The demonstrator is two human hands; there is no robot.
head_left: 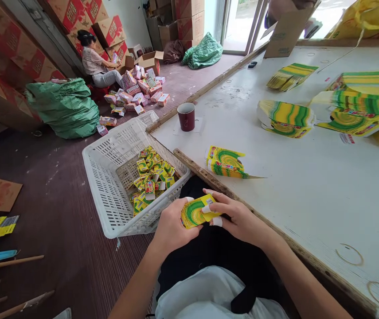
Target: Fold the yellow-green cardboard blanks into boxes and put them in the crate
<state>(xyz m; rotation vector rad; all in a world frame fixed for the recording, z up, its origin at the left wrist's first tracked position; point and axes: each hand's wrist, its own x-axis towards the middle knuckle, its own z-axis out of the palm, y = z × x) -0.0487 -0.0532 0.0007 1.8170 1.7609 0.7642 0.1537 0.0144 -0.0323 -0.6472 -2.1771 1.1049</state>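
Note:
Over my lap, a small yellow and green carton [193, 213] is held between both hands. My left hand [173, 226] grips its left end, with the thumb on top. At the other end, my right hand [234, 217] pinches the carton with white-wrapped fingertips. Left of my hands is a white plastic basket [98, 177], with several small yellow cartons [154, 173] piled inside. A fanned stack of flat yellow carton blanks [225, 160] lies on the white table [295, 195] just beyond my hands.
A dark red mug [186, 118] stands near the table's wooden edge. More stacks of carton blanks [285, 117] lie at the far right. On the floor, a seated person [92, 62] handles pink boxes [139, 91] beside a green sack [64, 106]. Large cardboard boxes [112, 31] are stacked behind.

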